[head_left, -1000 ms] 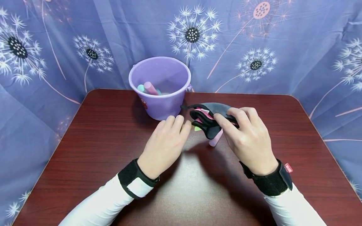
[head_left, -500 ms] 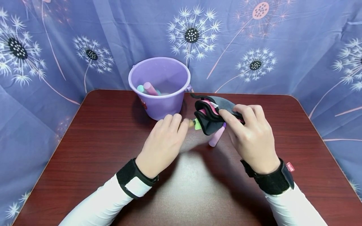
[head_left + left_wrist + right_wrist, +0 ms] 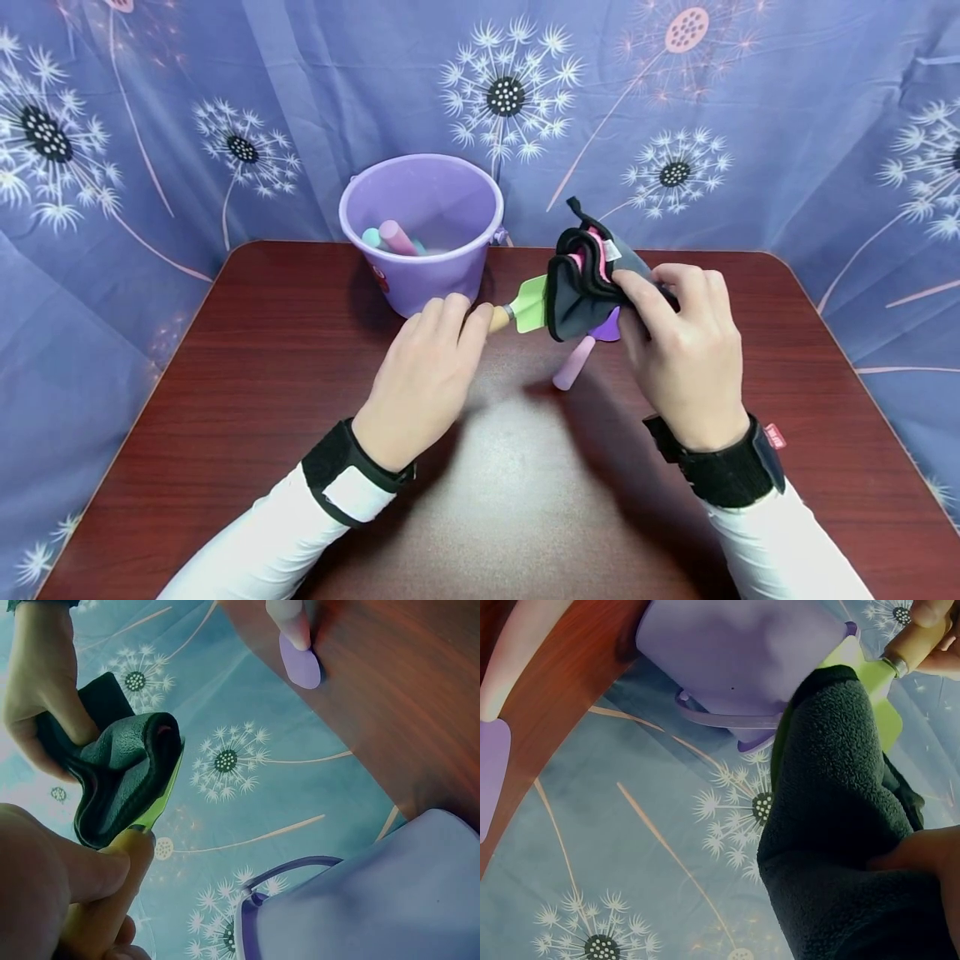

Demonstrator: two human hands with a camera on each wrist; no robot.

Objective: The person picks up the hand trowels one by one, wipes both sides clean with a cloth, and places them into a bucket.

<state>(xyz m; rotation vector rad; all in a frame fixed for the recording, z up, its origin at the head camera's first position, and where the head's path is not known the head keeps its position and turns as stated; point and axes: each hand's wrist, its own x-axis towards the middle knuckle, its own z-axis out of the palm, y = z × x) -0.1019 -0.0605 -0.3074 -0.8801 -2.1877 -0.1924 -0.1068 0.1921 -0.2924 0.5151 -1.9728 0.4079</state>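
In my left hand I grip a small shovel by its wooden handle; its blade is green. My right hand pinches a folded dark grey cloth with black edging and pink inner layers. The cloth lies against the green blade and covers its far part, as the right wrist view also shows with the cloth over the blade. Below the cloth, a second small shovel with a pink handle and purple blade rests on the table, partly hidden by the cloth.
A purple bucket stands at the back of the dark red-brown table, left of the cloth. Inside it, a pink handle and mint-coloured pieces show. Behind the table hangs a blue curtain with dandelion prints.
The cloth has risen and shifted right with my right hand. More of the green shovel now shows between the hands, and the purple blade below has come into view.
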